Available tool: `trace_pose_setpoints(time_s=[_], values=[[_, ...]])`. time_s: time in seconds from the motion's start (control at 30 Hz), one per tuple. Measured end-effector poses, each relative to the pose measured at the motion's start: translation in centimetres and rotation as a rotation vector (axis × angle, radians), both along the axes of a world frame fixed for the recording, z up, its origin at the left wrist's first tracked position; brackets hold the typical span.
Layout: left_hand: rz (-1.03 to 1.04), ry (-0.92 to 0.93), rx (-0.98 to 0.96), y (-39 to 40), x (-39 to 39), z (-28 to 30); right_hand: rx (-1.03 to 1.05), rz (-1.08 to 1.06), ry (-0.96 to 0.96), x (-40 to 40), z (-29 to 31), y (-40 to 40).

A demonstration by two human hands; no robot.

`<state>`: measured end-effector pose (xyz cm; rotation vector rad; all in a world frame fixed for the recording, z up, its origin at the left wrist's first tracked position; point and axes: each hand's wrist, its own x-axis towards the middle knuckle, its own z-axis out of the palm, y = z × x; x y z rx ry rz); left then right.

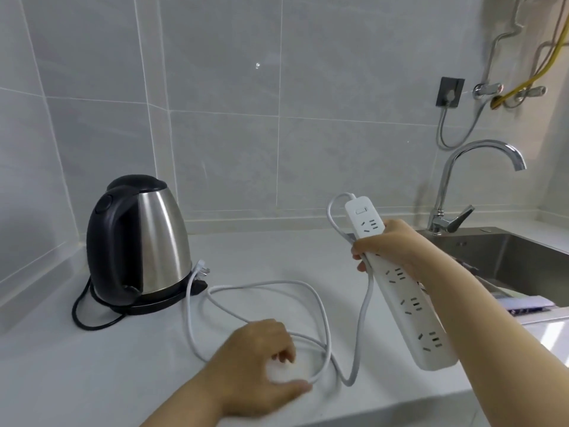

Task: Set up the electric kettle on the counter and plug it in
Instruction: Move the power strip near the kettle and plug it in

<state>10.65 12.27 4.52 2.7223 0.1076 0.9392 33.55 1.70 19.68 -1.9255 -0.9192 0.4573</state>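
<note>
Stainless steel and black plastic make up the kettle (138, 241), which stands upright on its round black base (147, 305) at about 9 o'clock in the view, on the white desk (92, 380) near the tiled corner. Its black cord (81, 315) loops on the desk at the base's 8 o'clock, and a black plug (199, 286) lies against the base at 3 o'clock, so the kettle looks not yet plugged in.

A white cable (261, 285) trails from beside the base in loose loops toward 6 o'clock, where the left hand (261, 365) rests on the coil, fingers curled down over it; whether it truly grips the cable cannot be told. The cable's pronged white plug (201, 269) leans against the base. The right hand (391, 248) has its fingers wrapped around a white power strip (409, 306) held in the air at 3 o'clock, sockets facing up.

To do this step well, the person should probably lay the strip flat on the desk, well away from the sink (508, 257) and faucet (446, 192) at 2 o'clock, untangle the loops first, then route the strip's plug to the dark wall socket (449, 92) at 1 o'clock without dragging the cable across the kettle.
</note>
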Motion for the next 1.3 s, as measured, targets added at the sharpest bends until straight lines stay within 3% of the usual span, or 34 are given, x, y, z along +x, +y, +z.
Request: trace_pose_setpoints(time_s=[0.2, 0.33, 0.53, 0.63, 0.87, 1.03, 1.3], values=[[0.023, 0.084, -0.056, 0.1, 0.3, -0.8, 0.064, 0.016, 0.056, -0.9, -0.9, 1.2], [0.117, 0.015, -0.149, -0.1, 0.2, -0.2, 0.067, 0.032, 0.074, -1.3, -1.1, 1.5], [0.453, -0.683, -0.498, 0.5, -0.5, 1.5, 0.076, 0.047, 0.066, -1.4, -1.5, 2.0], [0.624, -0.844, -0.703, 1.3, -1.1, 2.7, 0.078, 0.07, 0.085, -1.6, -2.0, 2.5], [0.819, -0.685, -0.799, 2.5, -0.8, 2.4, -0.017, 0.157, 0.165, -3.2, -4.2, 5.0], [0.99, -0.472, -0.679, 3.4, -1.3, 1.8, -0.164, 0.264, 0.078, -5.6, -6.1, 7.4], [1.102, -0.321, -0.524, 3.7, -1.3, 1.8, -0.422, 0.454, -0.042, -9.5, -7.6, 10.5]])
